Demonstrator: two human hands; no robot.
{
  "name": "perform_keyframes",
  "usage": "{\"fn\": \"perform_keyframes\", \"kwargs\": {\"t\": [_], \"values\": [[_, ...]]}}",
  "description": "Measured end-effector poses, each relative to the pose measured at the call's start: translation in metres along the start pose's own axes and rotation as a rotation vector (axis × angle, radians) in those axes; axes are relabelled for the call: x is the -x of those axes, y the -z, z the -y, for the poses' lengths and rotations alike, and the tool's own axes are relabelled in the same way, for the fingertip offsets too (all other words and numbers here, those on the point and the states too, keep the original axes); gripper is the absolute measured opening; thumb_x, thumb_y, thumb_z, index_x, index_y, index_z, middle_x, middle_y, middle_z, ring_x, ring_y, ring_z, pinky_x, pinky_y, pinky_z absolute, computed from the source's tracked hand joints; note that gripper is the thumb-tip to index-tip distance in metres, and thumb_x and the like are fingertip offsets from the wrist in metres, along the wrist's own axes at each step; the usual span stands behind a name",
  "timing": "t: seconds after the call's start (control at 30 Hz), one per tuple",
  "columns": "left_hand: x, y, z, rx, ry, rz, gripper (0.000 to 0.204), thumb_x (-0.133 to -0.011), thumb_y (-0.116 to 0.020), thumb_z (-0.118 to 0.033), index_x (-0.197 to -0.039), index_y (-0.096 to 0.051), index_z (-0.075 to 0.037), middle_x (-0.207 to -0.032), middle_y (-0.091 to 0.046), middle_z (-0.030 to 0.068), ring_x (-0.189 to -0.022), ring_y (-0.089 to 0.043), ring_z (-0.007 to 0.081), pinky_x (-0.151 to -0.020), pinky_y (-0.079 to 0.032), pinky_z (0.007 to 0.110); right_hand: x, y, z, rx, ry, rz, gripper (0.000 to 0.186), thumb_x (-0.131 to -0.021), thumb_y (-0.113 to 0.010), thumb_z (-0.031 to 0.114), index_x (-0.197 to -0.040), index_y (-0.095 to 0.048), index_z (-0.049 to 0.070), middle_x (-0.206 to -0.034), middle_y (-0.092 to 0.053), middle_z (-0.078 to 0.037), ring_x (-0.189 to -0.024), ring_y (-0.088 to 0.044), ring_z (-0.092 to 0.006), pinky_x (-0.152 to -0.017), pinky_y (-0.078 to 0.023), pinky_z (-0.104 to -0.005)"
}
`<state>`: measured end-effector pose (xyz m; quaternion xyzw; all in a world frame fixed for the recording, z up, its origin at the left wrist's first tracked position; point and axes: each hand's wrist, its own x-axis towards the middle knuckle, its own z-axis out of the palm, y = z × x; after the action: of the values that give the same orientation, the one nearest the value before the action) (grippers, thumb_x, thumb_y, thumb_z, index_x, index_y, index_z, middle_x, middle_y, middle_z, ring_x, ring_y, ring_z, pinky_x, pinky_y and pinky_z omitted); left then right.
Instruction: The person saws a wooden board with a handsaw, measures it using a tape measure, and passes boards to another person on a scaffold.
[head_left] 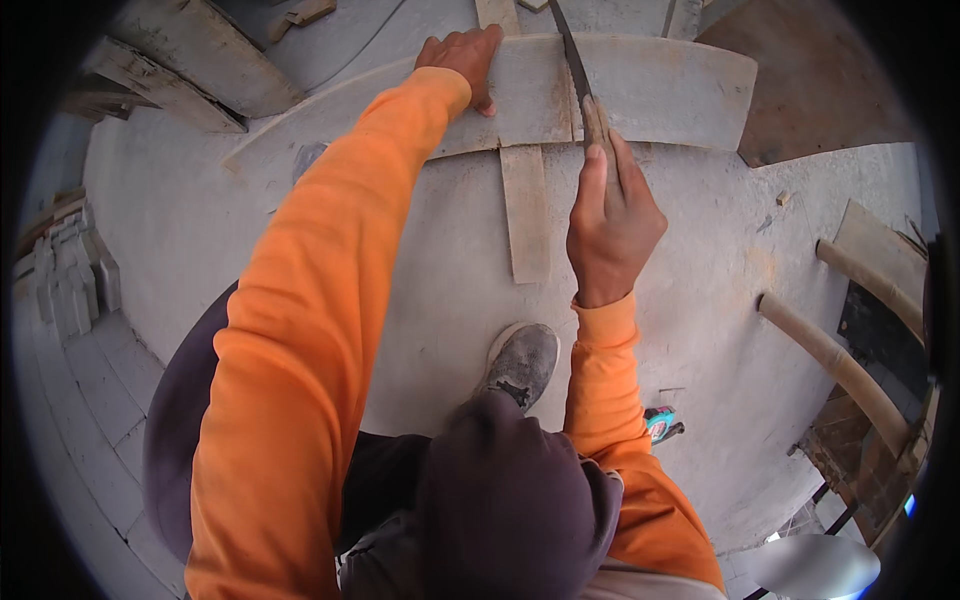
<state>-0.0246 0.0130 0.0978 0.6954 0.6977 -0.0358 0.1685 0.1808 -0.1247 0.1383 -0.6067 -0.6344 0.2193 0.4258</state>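
A long pale wooden board (665, 95) lies crosswise at the far side, on top of a narrow wood strip (525, 215) that sticks out toward me. My left hand (460, 62) presses on the board left of the saw, its fingers bent at the far edge and the thumb on the face. In my right hand (615, 225) is a handsaw (572, 55), gripped by its wooden handle. Its dark blade points away from me across the board, beside a thin dark line in the wood. Whether the teeth sit in that line, I cannot tell.
Planks (200, 60) lean at the upper left, and a brown sheet (820, 80) lies at the upper right. Round poles (835, 350) stick in from the right. A teal tape measure (660, 422) rests beside my right forearm. My shoe (523, 362) is on the grey floor.
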Motion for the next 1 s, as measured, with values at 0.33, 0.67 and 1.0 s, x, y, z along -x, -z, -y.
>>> {"fn": "perform_keyframes", "kwargs": {"t": [0.33, 0.67, 1.0], "values": [[0.002, 0.002, 0.030, -0.025, 0.012, 0.013, 0.086, -0.062, -0.095, -0.022, -0.134, -0.049, -0.014, -0.129, -0.066, 0.0082, -0.127, -0.058, 0.0318, -0.106, -0.040, 0.050, 0.123, 0.039, -0.004, -0.010, -0.033, 0.005, 0.033, -0.093, -0.064, 0.000, -0.124, -0.063, -0.014, -0.101, -0.075, -0.026, -0.077, -0.077, -0.0245, -0.067, -0.058, -0.0275], [-0.003, 0.013, 0.022, 0.018, 0.045, 0.083, 0.092, -0.062, -0.094, -0.017, -0.141, -0.047, -0.014, -0.130, -0.066, 0.0084, -0.127, -0.059, 0.0320, -0.109, -0.039, 0.048, 0.141, 0.052, -0.004, 0.044, -0.024, -0.002, 0.034, -0.094, -0.065, 0.002, -0.125, -0.064, -0.013, -0.100, -0.075, -0.026, -0.074, -0.076, -0.0206, -0.065, -0.057, -0.0277], [-0.001, -0.009, 0.020, 0.018, 0.027, 0.062, 0.095, -0.063, -0.095, -0.021, -0.144, -0.046, -0.013, -0.132, -0.066, 0.0087, -0.129, -0.057, 0.0321, -0.110, -0.039, 0.048, 0.028, -0.007, -0.009, -0.047, -0.035, -0.015, 0.031, -0.096, -0.067, 0.006, -0.125, -0.068, -0.003, -0.092, -0.076, -0.020, -0.065, -0.071, -0.0160, -0.061, -0.054, -0.0255]]}}
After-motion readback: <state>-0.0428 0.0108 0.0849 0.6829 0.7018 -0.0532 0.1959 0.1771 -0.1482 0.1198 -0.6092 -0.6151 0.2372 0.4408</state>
